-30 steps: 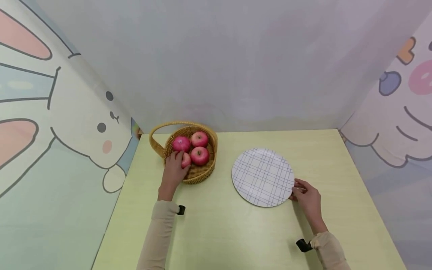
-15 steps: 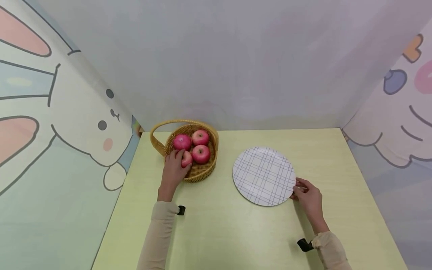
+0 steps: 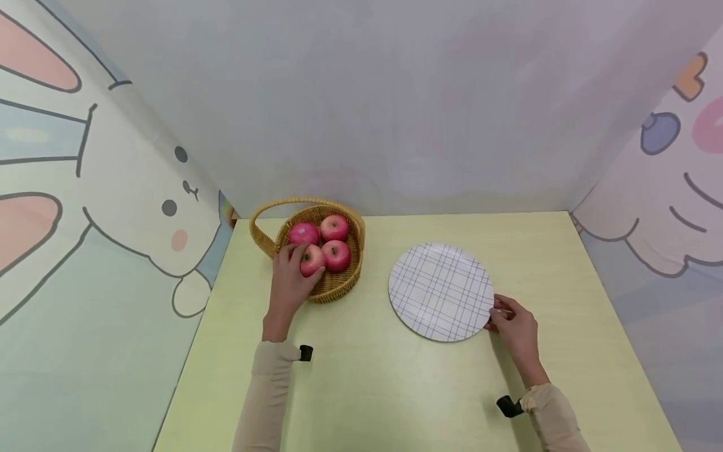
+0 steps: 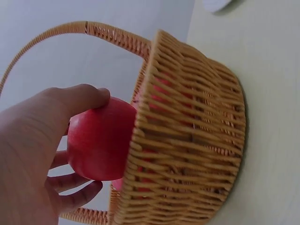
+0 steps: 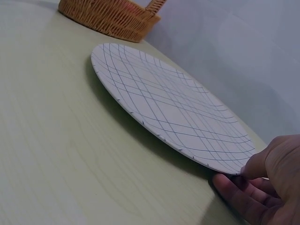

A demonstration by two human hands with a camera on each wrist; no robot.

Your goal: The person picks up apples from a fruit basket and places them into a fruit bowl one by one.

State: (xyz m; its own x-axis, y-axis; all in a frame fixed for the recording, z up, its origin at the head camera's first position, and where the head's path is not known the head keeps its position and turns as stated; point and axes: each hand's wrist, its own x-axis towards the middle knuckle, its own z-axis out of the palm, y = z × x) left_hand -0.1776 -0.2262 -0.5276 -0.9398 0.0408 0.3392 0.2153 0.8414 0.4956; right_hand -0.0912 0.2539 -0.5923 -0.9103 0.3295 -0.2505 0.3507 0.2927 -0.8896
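Note:
My left hand (image 3: pixel 289 282) grips a red apple (image 4: pixel 101 140) at the mouth of a wicker basket (image 4: pixel 187 136), thumb on one side and fingers curled round the other. In the left wrist view the apple sits partly above the rim. Three more red fruits lie in the basket, among them an apple (image 3: pixel 336 256) beside the held one and a darker fruit (image 3: pixel 304 233) behind it. My right hand (image 3: pixel 515 326) pinches the right edge of a round white plate (image 3: pixel 440 292) with blue crossing lines, thumb near the top of the rim and fingers beneath.
The basket's arched handle (image 3: pixel 294 202) rises over its back and left side. Basket and plate stand on a pale yellow-green table (image 3: pixel 361 383). A grey wall (image 3: pixel 395 125) closes off the back, and cartoon-printed walls flank both sides.
My left hand has raised the apple slightly, so more of it shows between thumb and fingers. The right hand stays at the plate's edge; the view shifts a little.

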